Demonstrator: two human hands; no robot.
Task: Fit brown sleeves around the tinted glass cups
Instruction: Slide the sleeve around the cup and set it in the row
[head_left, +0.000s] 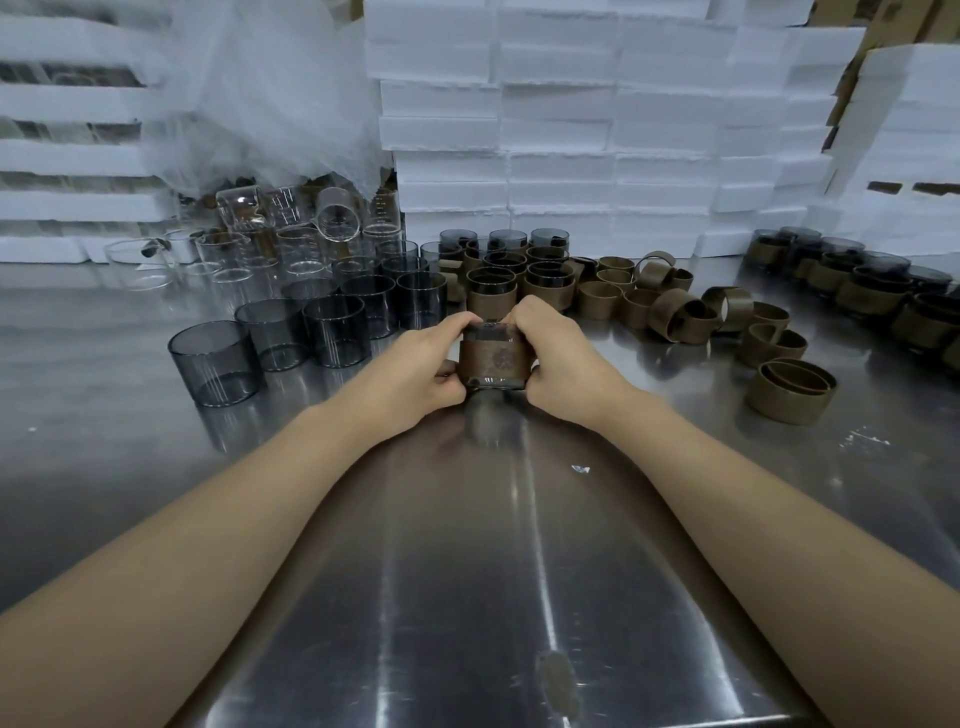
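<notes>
Cup (491, 383), tinted glass and probably stiff, slick and breakable, is sitting upright on the surface (467, 545) between left grip (415, 364) and right grip (563, 353), both clamping its sides and seating the softer-looking sleeve (493, 357); the sleeved wall is likely offering surest purchase.

The left hand (415, 364) and right hand (563, 358) are bare, like both forearms (249, 499).

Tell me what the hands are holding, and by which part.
Both hold one tinted glass cup with a brown sleeve around it. The left hand grips its left side, the right hand its right side, fingers at the rim.
</notes>
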